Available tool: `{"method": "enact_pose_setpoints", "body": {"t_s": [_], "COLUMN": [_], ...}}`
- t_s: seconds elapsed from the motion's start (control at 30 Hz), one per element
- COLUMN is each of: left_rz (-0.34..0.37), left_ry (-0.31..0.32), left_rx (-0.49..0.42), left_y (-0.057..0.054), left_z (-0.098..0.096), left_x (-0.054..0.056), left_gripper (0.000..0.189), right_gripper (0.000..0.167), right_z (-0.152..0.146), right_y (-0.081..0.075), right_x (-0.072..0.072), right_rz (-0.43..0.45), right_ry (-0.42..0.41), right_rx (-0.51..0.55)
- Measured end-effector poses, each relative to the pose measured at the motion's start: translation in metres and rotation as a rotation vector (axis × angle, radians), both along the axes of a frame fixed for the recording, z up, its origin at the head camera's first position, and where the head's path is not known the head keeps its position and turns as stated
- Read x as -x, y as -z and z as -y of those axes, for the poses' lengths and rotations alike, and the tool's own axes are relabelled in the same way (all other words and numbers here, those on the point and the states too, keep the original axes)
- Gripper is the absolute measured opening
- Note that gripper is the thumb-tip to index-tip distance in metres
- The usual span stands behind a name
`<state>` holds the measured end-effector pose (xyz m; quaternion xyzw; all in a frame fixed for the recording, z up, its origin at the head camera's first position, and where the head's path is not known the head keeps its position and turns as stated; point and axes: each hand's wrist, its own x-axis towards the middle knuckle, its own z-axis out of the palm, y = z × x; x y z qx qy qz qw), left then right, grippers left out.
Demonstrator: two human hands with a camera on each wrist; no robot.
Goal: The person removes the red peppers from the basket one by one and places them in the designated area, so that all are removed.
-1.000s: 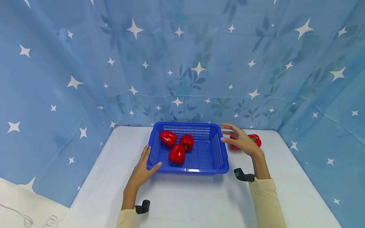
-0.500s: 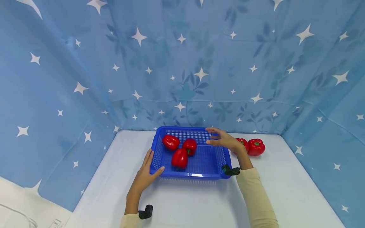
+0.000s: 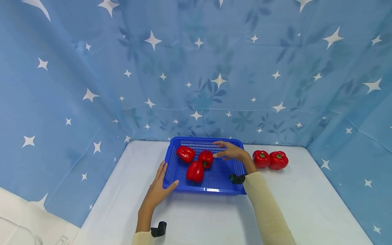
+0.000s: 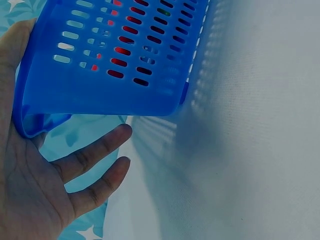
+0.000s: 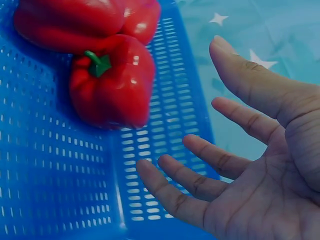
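A blue slotted plastic basket [image 3: 220,175] holds three red bell peppers: one at the back left [image 3: 185,154], one in front [image 3: 195,172], and one nearest my right hand [image 3: 206,158]. My left hand [image 3: 157,192] touches the basket's left rim by the front corner. Its fingers are spread and fairly straight, as the left wrist view shows on the hand [image 4: 35,185]. Over the basket's right half hovers my right hand [image 3: 232,151], palm facing the peppers. In the right wrist view its fingers are apart, and the closest bell pepper [image 5: 115,90] lies clear of them.
Two more red bell peppers, one [image 3: 261,159] beside the other [image 3: 278,160], stand on the white table [image 3: 306,204] right of the basket. A blue star-patterned curtain [image 3: 196,68] hangs behind the table and along both sides.
My right hand has moved left from beside the basket's right rim to over its inside, uncovering the two peppers outside. The left hand stays at the rim. The head view has shifted slightly.
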<state>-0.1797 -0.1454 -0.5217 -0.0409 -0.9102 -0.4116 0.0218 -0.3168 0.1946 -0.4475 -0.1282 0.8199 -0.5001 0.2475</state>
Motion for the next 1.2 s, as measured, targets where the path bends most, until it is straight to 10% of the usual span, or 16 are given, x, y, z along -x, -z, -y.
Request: {"method": "enact_pose_setpoints", "body": {"t_s": [1.2], "left_rz": [-0.006], "left_ry": [-0.003], "left_rx": [0.006], "left_y": [-0.001], "left_z": [-0.001], "left_x": [0.000], "left_gripper": [0.098], "right_gripper": [0.080], "right_z": [0.044], "right_y": [0.043], "right_x": [0.022], "right_rz": [0.167], "right_ry": [0.042], "right_rx": [-0.060]}}
